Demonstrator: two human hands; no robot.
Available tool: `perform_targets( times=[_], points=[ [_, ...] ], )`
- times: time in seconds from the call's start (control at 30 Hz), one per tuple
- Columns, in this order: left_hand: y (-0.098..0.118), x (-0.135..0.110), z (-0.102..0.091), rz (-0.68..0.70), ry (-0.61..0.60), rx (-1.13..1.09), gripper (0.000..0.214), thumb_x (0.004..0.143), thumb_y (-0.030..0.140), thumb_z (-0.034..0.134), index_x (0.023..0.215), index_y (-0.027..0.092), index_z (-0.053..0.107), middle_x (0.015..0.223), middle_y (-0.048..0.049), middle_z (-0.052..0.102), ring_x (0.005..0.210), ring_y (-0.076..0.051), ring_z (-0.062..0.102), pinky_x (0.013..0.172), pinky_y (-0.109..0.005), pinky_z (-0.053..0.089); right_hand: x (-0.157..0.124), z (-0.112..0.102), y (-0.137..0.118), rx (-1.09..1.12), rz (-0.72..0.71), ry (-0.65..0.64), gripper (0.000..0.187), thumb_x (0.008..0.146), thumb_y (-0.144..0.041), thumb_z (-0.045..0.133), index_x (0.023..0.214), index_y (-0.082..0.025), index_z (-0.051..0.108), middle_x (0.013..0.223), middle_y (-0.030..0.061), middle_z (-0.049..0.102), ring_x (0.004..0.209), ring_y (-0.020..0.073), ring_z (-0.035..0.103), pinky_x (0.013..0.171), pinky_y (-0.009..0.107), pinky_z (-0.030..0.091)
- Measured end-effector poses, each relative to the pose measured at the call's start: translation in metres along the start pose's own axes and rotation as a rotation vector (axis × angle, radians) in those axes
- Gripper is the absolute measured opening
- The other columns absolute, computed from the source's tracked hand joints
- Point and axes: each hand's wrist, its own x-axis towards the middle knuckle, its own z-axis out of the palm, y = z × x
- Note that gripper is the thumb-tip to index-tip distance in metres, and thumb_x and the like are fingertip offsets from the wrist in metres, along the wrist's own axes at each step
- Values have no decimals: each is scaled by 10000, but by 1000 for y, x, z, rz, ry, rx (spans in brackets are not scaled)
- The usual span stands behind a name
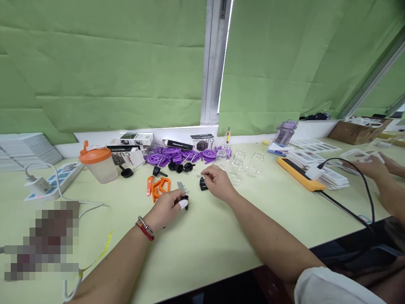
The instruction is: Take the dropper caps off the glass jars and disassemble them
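My left hand [167,207] rests low over the table with its fingers closed on a small black plastic part [186,204]; something white covers one fingertip. My right hand [220,181] pinches a short, thin, silvery pin [200,175] whose end sticks out to the left. Just below that pin lie black pieces [203,184], partly hidden by the right hand. Several metal rods [182,187] lie beyond my left fingers. To their left are orange plastic hooks [160,186] and a flat orange-red piece [149,185].
Purple plastic frames [172,155], black funnel-shaped parts [179,168] and cup holder boxes [202,142] line the back. Clear cups [237,164] stand right of them. An orange-lidded shaker [99,162] stands left. A yellow power strip [300,175] and another person's hands [368,164] are at right.
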Motion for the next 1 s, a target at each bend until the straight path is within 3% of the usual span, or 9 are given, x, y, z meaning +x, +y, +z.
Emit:
perform_targets(
  times=[0.2, 0.53, 0.73, 1.0],
  points=[
    [0, 0, 0, 18, 3, 30, 202, 836, 366, 480, 803, 185, 563, 666, 25, 516, 605, -123, 425, 570, -245, 335, -10, 9, -15, 318, -146, -187, 210, 824, -126, 493, 946, -180, 654, 937, 48, 581, 710, 103, 551, 646, 243, 451],
    [-2, 0, 1, 36, -2, 19, 215, 839, 378, 478, 834, 187, 575, 697, 12, 549, 624, -134, 453, 583, -252, 349, -15, 3, -20, 358, -94, -296, 272, 755, -133, 561, 1019, -165, 617, 857, 29, 613, 679, 94, 528, 622, 232, 457],
    [-3, 0, 2, 41, 12, 13, 221, 837, 384, 479, 830, 188, 580, 681, 15, 538, 610, -132, 444, 570, -249, 344, -15, 6, -20, 344, -123, -261, 259, 766, -151, 567, 1019, -174, 615, 864, 29, 630, 668, 94, 537, 620, 234, 457],
    [-3, 0, 1, 55, 5, 20, 190, 840, 353, 478, 822, 189, 572, 696, 13, 546, 624, -133, 456, 581, -246, 354, -16, 18, -24, 326, -260, -146, 129, 784, -137, 560, 884, -187, 625, 825, 22, 615, 657, 102, 537, 640, 246, 457]
  ],
)
